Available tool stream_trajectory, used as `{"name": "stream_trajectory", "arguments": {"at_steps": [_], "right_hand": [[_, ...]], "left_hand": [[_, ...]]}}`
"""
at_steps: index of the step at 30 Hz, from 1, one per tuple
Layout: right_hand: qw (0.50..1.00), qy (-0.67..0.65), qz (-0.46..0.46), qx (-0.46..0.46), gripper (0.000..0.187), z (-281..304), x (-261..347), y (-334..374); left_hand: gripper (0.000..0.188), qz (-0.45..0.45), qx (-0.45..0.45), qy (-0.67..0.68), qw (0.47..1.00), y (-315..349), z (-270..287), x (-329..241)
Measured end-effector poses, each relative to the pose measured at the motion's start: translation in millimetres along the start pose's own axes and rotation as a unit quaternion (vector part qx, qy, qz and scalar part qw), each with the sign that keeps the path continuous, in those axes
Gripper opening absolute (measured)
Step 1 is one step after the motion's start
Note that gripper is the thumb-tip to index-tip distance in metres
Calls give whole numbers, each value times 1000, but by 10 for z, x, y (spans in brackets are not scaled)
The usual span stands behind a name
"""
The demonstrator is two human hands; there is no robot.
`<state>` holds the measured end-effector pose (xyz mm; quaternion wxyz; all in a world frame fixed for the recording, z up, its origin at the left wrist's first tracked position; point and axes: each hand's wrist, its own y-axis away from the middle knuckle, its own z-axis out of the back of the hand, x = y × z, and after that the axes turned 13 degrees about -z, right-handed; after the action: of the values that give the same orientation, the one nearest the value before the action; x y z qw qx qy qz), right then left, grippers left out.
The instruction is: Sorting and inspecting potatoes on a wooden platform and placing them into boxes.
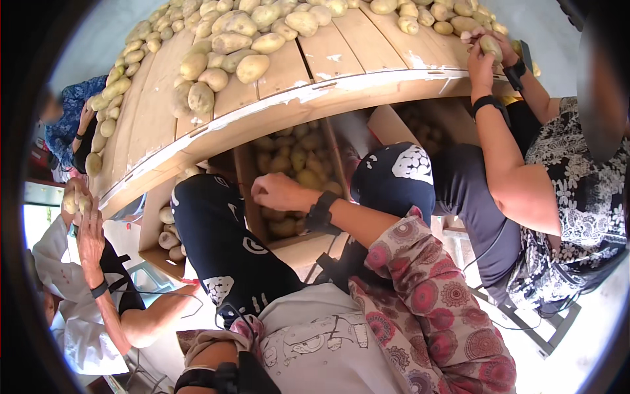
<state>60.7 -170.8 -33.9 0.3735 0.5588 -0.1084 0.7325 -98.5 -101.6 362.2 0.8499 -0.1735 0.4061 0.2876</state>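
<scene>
My right hand hangs over a cardboard box of potatoes between my knees, below the table edge. Its fingers are curled together, and no potato shows in them, though the palm faces away. A black band circles that wrist, beneath a patterned sleeve. Of my left arm only a short stretch of skin and a black band show at the lower edge; the hand is out of the picture. Loose potatoes lie on the wooden tabletop in front of me.
The table's curved front edge crosses above my knees. Another potato box stands by my left leg. At right a co-worker's hands hold a potato; at left another's hands hold potatoes. Someone in blue sits at the far left.
</scene>
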Motion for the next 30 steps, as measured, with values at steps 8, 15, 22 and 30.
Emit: {"name": "stream_trajectory", "arguments": {"at_steps": [8,15,22,30], "right_hand": [[996,29,-60,59,21,9,132,86],[994,58,33,81,21,-205,-41,87],[998,35,-13,59,18,-97,-19,128],[996,60,1,69,19,-160,-89,29]], "left_hand": [[14,-200,-294,131,925,166,-393,459],[14,-232,-249,82,937,198,-245,498],[13,-215,-239,80,943,252,-248,474],[11,-203,-238,118,942,144,-354,493]]}}
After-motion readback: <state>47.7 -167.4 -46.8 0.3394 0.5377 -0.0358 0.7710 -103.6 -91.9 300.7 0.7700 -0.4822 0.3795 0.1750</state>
